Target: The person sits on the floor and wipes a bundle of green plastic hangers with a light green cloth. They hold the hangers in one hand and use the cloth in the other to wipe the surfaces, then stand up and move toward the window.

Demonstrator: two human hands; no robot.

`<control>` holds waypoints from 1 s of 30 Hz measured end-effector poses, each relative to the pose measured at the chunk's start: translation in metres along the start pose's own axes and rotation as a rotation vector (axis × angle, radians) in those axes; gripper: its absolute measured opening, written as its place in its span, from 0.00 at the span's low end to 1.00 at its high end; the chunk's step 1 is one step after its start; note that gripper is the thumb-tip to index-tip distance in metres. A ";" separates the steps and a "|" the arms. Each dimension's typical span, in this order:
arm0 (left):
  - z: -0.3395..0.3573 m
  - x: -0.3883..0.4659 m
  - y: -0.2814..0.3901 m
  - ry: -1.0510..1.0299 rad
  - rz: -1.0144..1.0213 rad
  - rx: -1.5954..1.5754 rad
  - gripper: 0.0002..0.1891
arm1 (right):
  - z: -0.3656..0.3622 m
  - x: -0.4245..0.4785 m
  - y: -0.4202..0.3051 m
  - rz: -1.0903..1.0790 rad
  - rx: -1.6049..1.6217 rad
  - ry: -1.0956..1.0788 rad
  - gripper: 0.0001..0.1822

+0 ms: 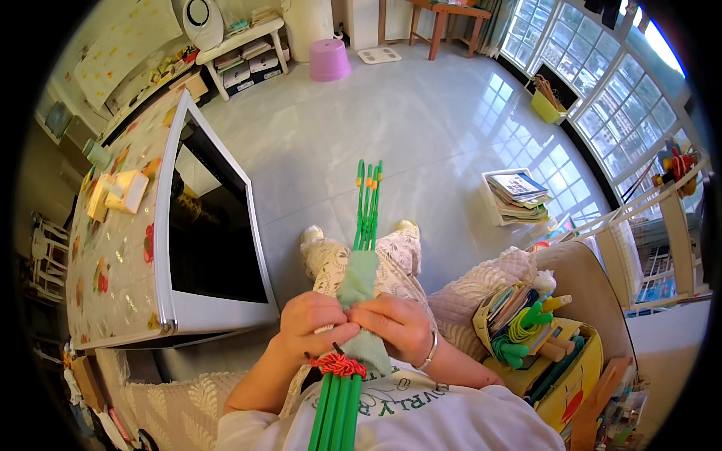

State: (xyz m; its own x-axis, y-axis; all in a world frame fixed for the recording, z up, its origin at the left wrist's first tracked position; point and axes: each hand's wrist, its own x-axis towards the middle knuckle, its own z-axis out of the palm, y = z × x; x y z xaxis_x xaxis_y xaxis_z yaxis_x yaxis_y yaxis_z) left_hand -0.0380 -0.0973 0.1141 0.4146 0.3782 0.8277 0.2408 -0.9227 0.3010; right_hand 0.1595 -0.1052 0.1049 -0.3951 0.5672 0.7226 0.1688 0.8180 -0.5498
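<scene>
A bundle of several green rods [337,414] lies lengthwise along the middle of my body, its thin hooked tips pointing away from me over the floor. A pale green cloth [359,269] is wrapped around its middle. My left hand [312,321] pinches the cloth from the left side. From the right, my right hand [399,328] grips it too, and the fingertips of both hands meet on top. Just nearer my chest, a knotted red cord [340,365] circles the rods. What the fingers pinch beneath them is partly hidden.
On the left stands a cabinet-like table with a dark glass panel [217,231] and a patterned cover [121,270]. To my right, a sofa arm [581,276] bears a yellow fabric organizer [586,361]. A white bin of magazines [491,197] and a purple stool [329,59] stand on the floor.
</scene>
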 end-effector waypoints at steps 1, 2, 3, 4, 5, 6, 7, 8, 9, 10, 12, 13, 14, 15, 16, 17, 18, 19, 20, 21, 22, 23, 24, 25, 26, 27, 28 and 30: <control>0.002 -0.003 -0.004 -0.015 -0.012 0.009 0.10 | 0.002 -0.002 0.004 0.022 -0.016 -0.003 0.23; 0.006 -0.007 -0.010 -0.024 -0.044 -0.011 0.12 | 0.005 -0.005 0.009 0.076 -0.026 0.023 0.21; 0.011 -0.012 -0.015 -0.035 -0.092 0.003 0.13 | 0.009 -0.008 0.018 0.083 -0.048 0.028 0.20; 0.016 -0.013 -0.020 -0.046 -0.130 0.013 0.13 | 0.011 -0.010 0.029 0.089 -0.078 0.038 0.19; 0.020 -0.015 -0.026 -0.057 -0.167 0.022 0.14 | 0.015 -0.013 0.040 0.095 -0.109 0.049 0.18; 0.026 -0.021 -0.035 -0.039 -0.182 0.021 0.16 | 0.019 -0.016 0.050 0.150 -0.081 0.034 0.16; 0.033 -0.022 -0.043 -0.041 -0.195 0.052 0.15 | 0.021 -0.020 0.062 0.161 -0.055 0.047 0.16; 0.039 -0.026 -0.051 -0.039 -0.202 0.070 0.15 | 0.024 -0.024 0.077 0.173 -0.041 0.062 0.16; 0.047 -0.030 -0.061 -0.040 -0.209 0.084 0.15 | 0.026 -0.028 0.091 0.189 -0.030 0.080 0.17; 0.054 -0.040 -0.074 -0.035 -0.232 0.094 0.15 | 0.030 -0.031 0.104 0.205 -0.029 0.065 0.16; 0.068 -0.051 -0.098 -0.042 -0.285 0.092 0.14 | 0.040 -0.036 0.135 0.215 -0.016 0.096 0.16; 0.072 -0.053 -0.105 -0.055 -0.323 0.090 0.14 | 0.046 -0.040 0.148 0.206 0.005 0.135 0.15; 0.074 -0.055 -0.110 -0.061 -0.364 0.103 0.13 | 0.057 -0.042 0.159 0.233 0.053 0.154 0.16; 0.075 -0.056 -0.114 -0.048 -0.345 0.104 0.12 | 0.070 -0.044 0.169 0.255 0.104 0.170 0.17; 0.076 -0.058 -0.118 -0.037 -0.330 0.103 0.10 | 0.074 -0.043 0.170 0.280 0.159 0.183 0.18; 0.077 -0.060 -0.122 -0.025 -0.316 0.102 0.08 | 0.076 -0.045 0.169 0.296 0.127 0.195 0.18; 0.077 -0.063 -0.122 -0.028 -0.316 0.104 0.07 | 0.075 -0.039 0.158 0.311 0.100 0.211 0.17; 0.073 -0.066 -0.119 -0.033 -0.322 0.112 0.07 | 0.076 -0.033 0.148 0.327 0.081 0.224 0.17; 0.069 -0.066 -0.115 -0.036 -0.328 0.121 0.06 | 0.077 -0.032 0.141 0.326 0.081 0.214 0.16; 0.062 -0.066 -0.108 -0.033 -0.320 0.147 0.06 | 0.079 -0.032 0.134 0.323 0.083 0.201 0.15; 0.058 -0.063 -0.098 -0.031 -0.313 0.160 0.06 | 0.074 -0.031 0.127 0.329 0.077 0.190 0.13; 0.054 -0.058 -0.088 -0.031 -0.310 0.170 0.06 | 0.065 -0.028 0.114 0.314 0.053 0.171 0.13; 0.048 -0.050 -0.075 -0.038 -0.286 0.132 0.08 | 0.056 -0.026 0.097 0.308 0.027 0.150 0.13; 0.041 -0.041 -0.061 -0.048 -0.265 0.103 0.09 | 0.048 -0.024 0.080 0.300 0.009 0.128 0.12; 0.035 -0.041 -0.054 -0.045 -0.259 0.090 0.11 | 0.043 -0.020 0.067 0.265 0.009 0.109 0.12; 0.034 -0.047 -0.054 0.056 -0.207 -0.064 0.10 | 0.037 -0.015 0.053 0.228 0.010 0.096 0.13; 0.036 -0.056 -0.057 0.156 -0.149 -0.222 0.08 | 0.030 -0.011 0.042 0.192 0.005 0.086 0.13; 0.040 -0.083 -0.064 0.355 -0.031 -0.536 0.05 | 0.020 -0.009 0.024 0.157 -0.030 0.021 0.14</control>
State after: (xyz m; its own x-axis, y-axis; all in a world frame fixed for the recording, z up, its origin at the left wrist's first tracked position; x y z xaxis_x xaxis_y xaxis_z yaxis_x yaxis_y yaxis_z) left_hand -0.0524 -0.0668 0.0072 0.0765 0.4426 0.8935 -0.2618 -0.8557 0.4463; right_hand 0.1489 -0.0931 0.0767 -0.3431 0.6900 0.6373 0.2545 0.7214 -0.6441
